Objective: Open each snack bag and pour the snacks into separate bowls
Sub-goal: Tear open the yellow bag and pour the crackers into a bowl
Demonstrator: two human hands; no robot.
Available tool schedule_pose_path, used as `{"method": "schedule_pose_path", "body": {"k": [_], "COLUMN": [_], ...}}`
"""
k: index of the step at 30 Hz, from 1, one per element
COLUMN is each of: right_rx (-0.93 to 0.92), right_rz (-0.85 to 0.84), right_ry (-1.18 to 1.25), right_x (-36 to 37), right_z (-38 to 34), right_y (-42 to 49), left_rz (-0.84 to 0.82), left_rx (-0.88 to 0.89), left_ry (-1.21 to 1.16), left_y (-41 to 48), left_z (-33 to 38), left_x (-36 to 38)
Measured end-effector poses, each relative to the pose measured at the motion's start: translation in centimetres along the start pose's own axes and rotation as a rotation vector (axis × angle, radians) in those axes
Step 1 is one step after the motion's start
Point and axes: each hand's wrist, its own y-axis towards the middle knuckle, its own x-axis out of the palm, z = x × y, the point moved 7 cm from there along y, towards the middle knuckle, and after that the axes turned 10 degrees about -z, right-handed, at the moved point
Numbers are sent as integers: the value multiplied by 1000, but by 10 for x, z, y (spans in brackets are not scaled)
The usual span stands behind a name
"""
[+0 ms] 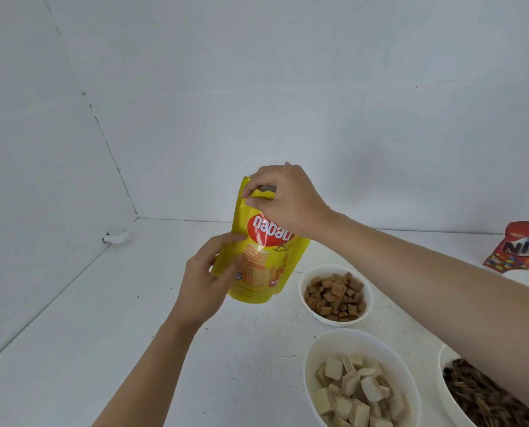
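Observation:
A yellow Nabati wafer bag (pixel 258 260) stands upright above the white table, held between both hands. My left hand (pixel 207 285) grips its lower left side. My right hand (pixel 283 200) pinches the crumpled top edge of the bag. To the right, a white bowl (pixel 307 282) holds brown square snacks. In front of it another white bowl (pixel 318 349) holds pale wafer cubes. A third white bowl (pixel 445 383) at the right edge holds dark seeds and is partly hidden by my right forearm. A red Nips bag (pixel 517 248) lies at the far right.
White walls enclose the table (pixel 102 318) at the back and on the left. A small white fitting (pixel 116 237) sits in the left corner. The rim of another white bowl (pixel 525 277) shows just under the Nips bag.

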Motion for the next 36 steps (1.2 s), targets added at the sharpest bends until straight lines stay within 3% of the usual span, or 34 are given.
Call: {"method": "schedule_pose_path", "body": {"k": [8,15,27,36], "right_rx": [153,246,386,402], "right_rz": [145,244,312,327], "right_ry": [216,392,722,726], "right_x": [-46,-101,-200,-258], "right_z": [37,72,170,216], "right_y": [-30,-64,-168,-245], "left_rz": [11,141,128,142], "left_rx": [-50,-149,-235,-283], "left_ry": [-152,-351,-862,-763], "left_y": [17,23,53,58], "left_z": [-6,-4,77,127], "left_x": [33,75,232,322]}}
